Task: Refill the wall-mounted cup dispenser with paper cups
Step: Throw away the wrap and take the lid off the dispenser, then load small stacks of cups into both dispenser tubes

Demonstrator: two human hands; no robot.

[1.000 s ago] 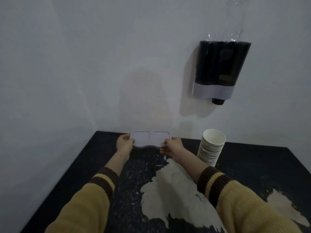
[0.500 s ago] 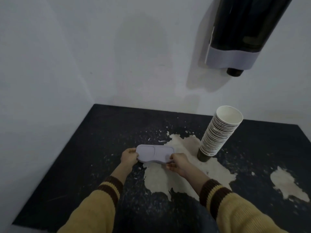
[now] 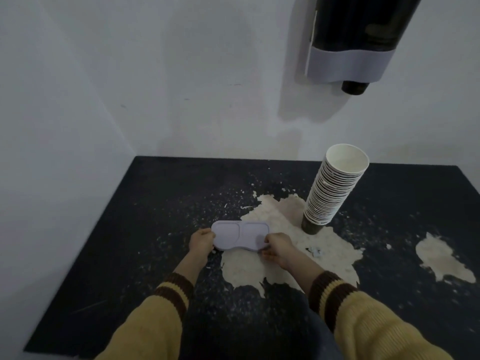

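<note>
A dark, grey-banded cup dispenser hangs on the white wall at the upper right, its top cut off by the frame. A tall, leaning stack of white paper cups stands on the black table below it. A pale grey dispenser lid with two shallow recesses is low over the table, left of the stack. My left hand grips the lid's left end and my right hand grips its right end.
The table sits in a corner with white walls at the left and back. Its black top is worn, with large pale peeled patches and scattered flecks around the cup stack. A dark nozzle sticks out under the dispenser.
Both hands brought the lid down from near the back wall toward the table's middle. The view tilted down, so the dispenser shifted up and out of frame.
</note>
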